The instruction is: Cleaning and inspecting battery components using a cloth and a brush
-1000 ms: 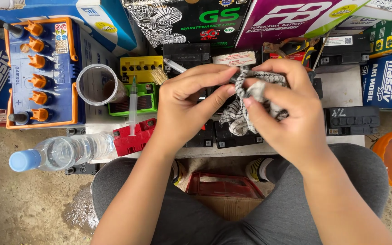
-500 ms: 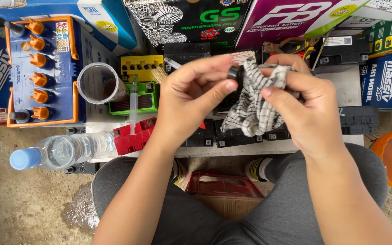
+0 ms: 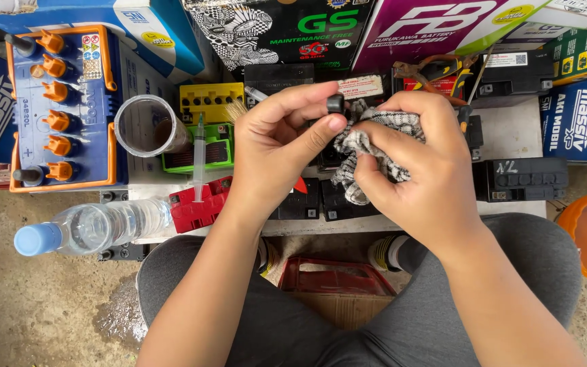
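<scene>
- Left hand (image 3: 276, 146) pinches a small black cap (image 3: 335, 103) at its fingertips, above the small black batteries (image 3: 348, 197).
- Right hand (image 3: 421, 166) clutches the checked cloth (image 3: 368, 146) just beside the cap; wiping looks unfinished.

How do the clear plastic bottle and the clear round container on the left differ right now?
The clear plastic bottle lies on its side, while the clear round container stands upright. The bottle is closed with a light blue cap; the container is open at the top. The bottle is long with a narrow neck; the container is a short, wide cylinder. Both are transparent and lie left of the left hand, untouched.
</scene>
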